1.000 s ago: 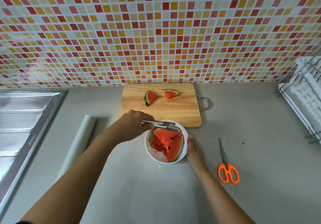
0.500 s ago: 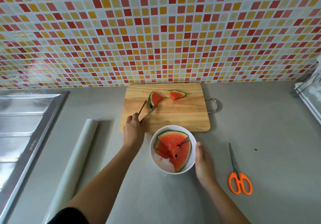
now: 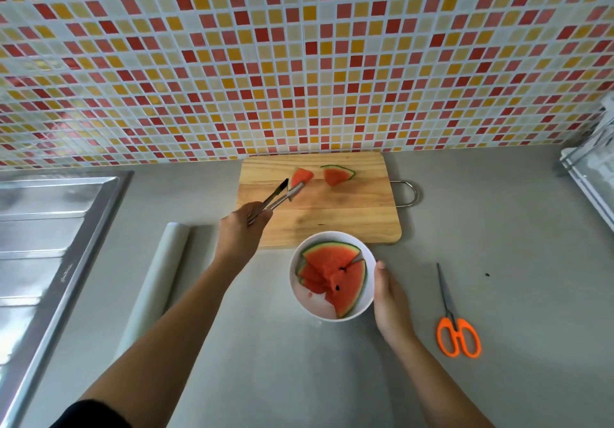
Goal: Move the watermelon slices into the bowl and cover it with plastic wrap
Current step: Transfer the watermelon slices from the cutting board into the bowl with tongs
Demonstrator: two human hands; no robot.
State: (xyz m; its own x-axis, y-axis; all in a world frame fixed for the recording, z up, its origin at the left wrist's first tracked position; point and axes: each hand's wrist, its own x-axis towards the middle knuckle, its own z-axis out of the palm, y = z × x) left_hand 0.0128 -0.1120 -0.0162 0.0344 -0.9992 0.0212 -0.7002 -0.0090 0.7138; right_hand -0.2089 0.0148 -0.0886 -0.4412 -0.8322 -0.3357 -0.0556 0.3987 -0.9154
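A wooden board [image 3: 349,215] lies on the worktop [image 3: 498,228], with a white bowl [image 3: 315,308] of watermelon slices [image 3: 332,268] just in front. The right hand [image 3: 390,298] touches the bowl, fingers straight and together. The left hand [image 3: 241,231] has its fingers curled round tongs [image 3: 282,193], whose tips touch a slice [image 3: 303,175] on the board.

Bowl [image 3: 300,301] before cutting board [image 3: 352,221]; 2 slices [image 3: 335,176] on board; roll [image 3: 156,284] left, scissors [image 3: 457,324] right.
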